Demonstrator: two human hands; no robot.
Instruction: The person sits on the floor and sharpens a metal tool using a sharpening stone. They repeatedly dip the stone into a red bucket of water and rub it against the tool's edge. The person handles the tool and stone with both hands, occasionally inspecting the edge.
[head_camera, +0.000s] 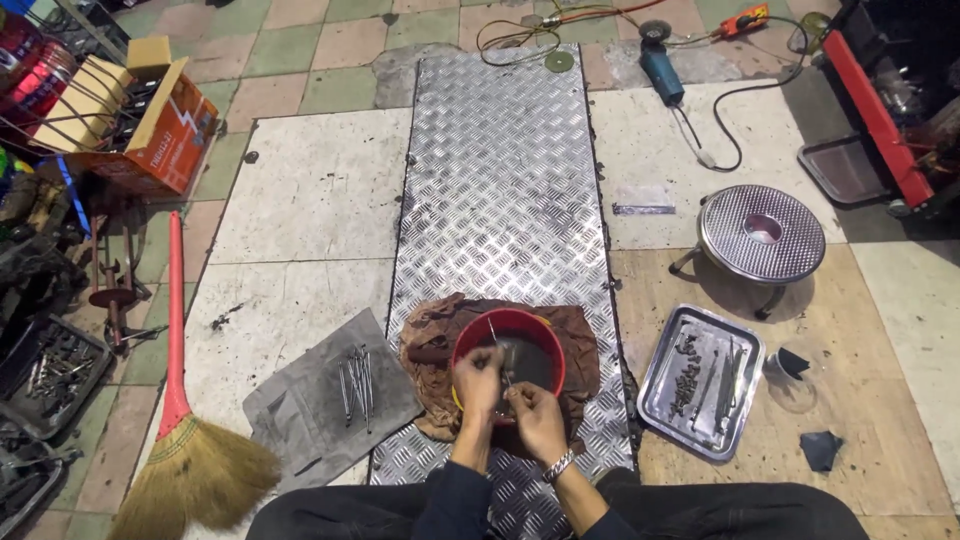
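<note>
A red bucket (470, 340) with dark liquid stands on a brown rag (425, 345) on the checker-plate metal strip (500, 170). Over its near rim, my left hand (477, 383) pinches a thin metal rod (493, 332) that points up and away. My right hand (535, 415) sits just beside it, fingers closed on the rod's near end, with a metal bracelet on the wrist. Both hands meet above the bucket's front edge.
Several thin rods (356, 380) lie on a grey mat at left. A steel tray (655, 400) of small metal parts sits at right, beyond it a round metal stool (760, 232). A broom (180, 420), an orange box (160, 130) and an angle grinder (660, 72) lie around.
</note>
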